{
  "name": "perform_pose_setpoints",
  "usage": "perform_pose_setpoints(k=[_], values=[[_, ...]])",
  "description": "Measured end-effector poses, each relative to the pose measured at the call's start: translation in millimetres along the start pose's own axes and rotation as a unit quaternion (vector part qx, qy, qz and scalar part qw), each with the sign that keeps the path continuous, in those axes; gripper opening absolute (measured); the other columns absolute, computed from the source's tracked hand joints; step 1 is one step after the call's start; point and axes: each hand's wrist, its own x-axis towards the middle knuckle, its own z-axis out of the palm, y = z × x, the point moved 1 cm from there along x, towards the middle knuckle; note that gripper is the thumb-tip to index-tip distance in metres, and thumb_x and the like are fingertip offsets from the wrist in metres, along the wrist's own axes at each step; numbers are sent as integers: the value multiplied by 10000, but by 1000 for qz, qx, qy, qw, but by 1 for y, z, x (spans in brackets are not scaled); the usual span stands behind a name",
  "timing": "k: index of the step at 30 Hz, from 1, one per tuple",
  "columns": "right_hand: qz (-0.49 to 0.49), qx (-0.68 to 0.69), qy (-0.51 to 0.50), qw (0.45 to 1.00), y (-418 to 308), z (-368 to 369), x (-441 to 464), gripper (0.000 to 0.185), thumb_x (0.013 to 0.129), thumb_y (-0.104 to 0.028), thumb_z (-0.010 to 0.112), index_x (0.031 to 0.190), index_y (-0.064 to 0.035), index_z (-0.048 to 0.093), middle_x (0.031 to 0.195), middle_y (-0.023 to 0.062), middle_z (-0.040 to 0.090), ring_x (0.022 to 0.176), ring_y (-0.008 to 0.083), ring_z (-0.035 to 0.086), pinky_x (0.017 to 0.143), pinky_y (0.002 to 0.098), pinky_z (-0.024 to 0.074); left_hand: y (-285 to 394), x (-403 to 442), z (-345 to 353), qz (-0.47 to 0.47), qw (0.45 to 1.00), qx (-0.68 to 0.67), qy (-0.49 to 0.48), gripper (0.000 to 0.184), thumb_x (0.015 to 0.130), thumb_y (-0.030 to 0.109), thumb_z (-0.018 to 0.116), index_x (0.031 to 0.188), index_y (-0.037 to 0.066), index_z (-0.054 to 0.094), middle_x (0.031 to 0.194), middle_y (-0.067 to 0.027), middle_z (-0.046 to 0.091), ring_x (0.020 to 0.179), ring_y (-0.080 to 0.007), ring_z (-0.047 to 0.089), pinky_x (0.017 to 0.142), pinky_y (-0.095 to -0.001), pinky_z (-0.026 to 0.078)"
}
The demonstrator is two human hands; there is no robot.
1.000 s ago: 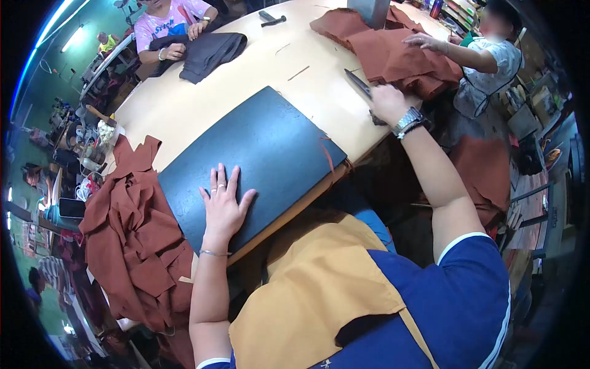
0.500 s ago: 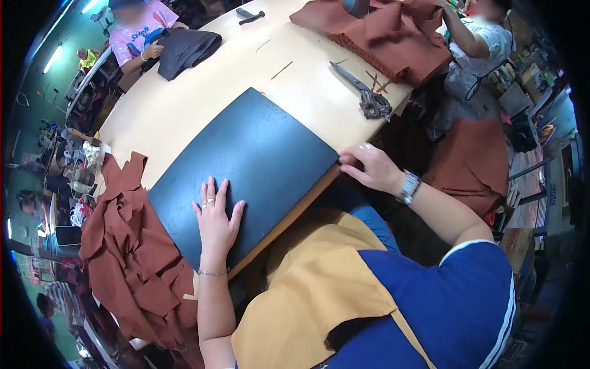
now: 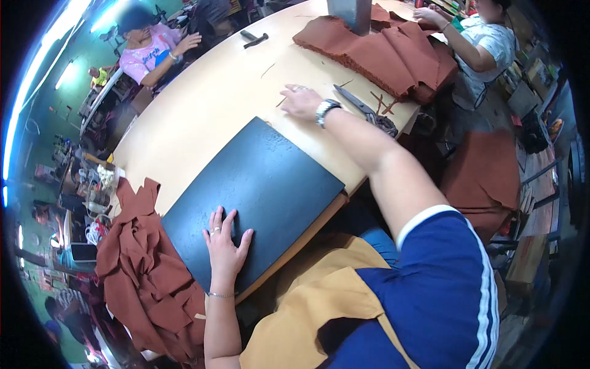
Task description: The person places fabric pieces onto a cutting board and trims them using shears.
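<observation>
A dark blue-black board [image 3: 264, 190] lies flat at the front of the pale table [image 3: 203, 117]. My left hand [image 3: 226, 243] rests on its lower left part, fingers spread, holding nothing. Beyond the board's far corner, my right hand [image 3: 301, 102] is low over the tabletop, palm down; a thin brown strip shows beside its fingertips, and whether it pinches anything is unclear. Scissors [image 3: 351, 98] with dark wrapped handles lie right of that hand, partly behind my forearm. Thin brown scraps [image 3: 385, 103] sit beyond the scissors' handles.
Reddish-brown pieces [image 3: 147, 264] are heaped left of the board. More brown material [image 3: 381, 55] lies at the far right around a grey block [image 3: 350, 15]. A hammer [image 3: 253, 39] lies at the back. Two co-workers are across the table, one left, one right.
My right hand has gone from the scissors to the board's right corner, then out past its far corner. The scissors were let go. The left co-worker's dark material is no longer visible on the table.
</observation>
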Motion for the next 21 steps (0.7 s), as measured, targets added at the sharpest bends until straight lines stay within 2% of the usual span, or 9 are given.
perform_pose_setpoints(k=[3, 6, 8, 11, 14, 16, 18, 20, 21], values=[[48, -29, -99, 994, -22, -12, -4, 522, 941, -374, 459, 1339, -37, 441, 1432, 166, 418, 1344, 328, 357, 1055, 468, 331, 0, 1, 0, -4, 1000, 4, 5, 546, 833, 372, 661, 1302, 132, 516, 1456, -160, 374, 1382, -346, 290, 1100, -594, 180], [-8, -33, -114, 993, -17, -8, -30, 557, 942, -430, 428, 1359, -61, 437, 1433, 141, 424, 1328, 304, 384, 1047, 489, 344, 1, 1, 0, 10, 1000, -14, 3, 541, 831, 337, 669, 1301, 123, 511, 1454, -164, 377, 1382, -346, 296, 1105, -577, 171], [-59, -26, -74, 995, -18, -20, -82, 524, 960, -413, 399, 1343, -58, 447, 1410, 143, 449, 1321, 295, 396, 1039, 463, 354, 3, 1, 1, 9, 1000, -6, 1, 526, 842, 319, 658, 1302, 112, 509, 1460, -166, 373, 1381, -347, 301, 1095, -575, 178], [-102, -12, -27, 994, -42, -65, -187, 398, 945, -308, 475, 1254, -61, 523, 1316, 128, 523, 1246, 254, 467, 993, 423, 392, -1, 0, 4, 20, 1000, 2, -10, 521, 870, 287, 625, 1340, 114, 481, 1487, -157, 344, 1393, -343, 284, 1097, -581, 161], [-114, 159, 19, 981, -57, -121, -285, 210, 877, -232, 597, 1031, -98, 643, 1084, 90, 626, 1026, 226, 584, 857, 370, 456, 0, -1, 5, 10, 1000, 22, -19, 527, 903, 325, 578, 1370, 115, 454, 1511, -134, 310, 1410, -326, 251, 1103, -595, 140], [-72, 79, -77, 991, -41, -153, -335, 136, 823, -244, 643, 861, -115, 658, 939, 57, 639, 878, 235, 608, 773, 373, 466, -2, -2, 6, 10, 999, 32, -22, 529, 913, 340, 562, 1377, 114, 448, 1515, -132, 302, 1413, -323, 246, 1103, -602, 136], [44, -62, -127, 989, 0, -180, -368, 134, 759, -243, 678, 795, -117, 650, 874, 51, 628, 815, 248, 605, 744, 360, 468, -5, -1, 8, 13, 999, 37, -24, 530, 920, 350, 551, 1382, 114, 444, 1517, -129, 298, 1415, -320, 243, 1102, -606, 135], [235, -202, -84, 947, 56, -199, -407, 158, 720, -236, 686, 822, -119, 654, 950, 70, 636, 893, 250, 606, 769, 374, 460, -8, -1, 10, 15, 999, 37, -20, 530, 925, 356, 543, 1386, 116, 440, 1518, -126, 299, 1416, -319, 241, 1101, -609, 135], [302, -294, -87, 903, 86, -208, -433, 236, 710, -236, 687, 916, -130, 643, 1080, 92, 614, 1035, 268, 565, 849, 465, 428, -7, -2, 10, 17, 999, 40, -19, 529, 927, 356, 542, 1387, 116, 438, 1517, -129, 301, 1417, -320, 239, 1104, -599, 142]])
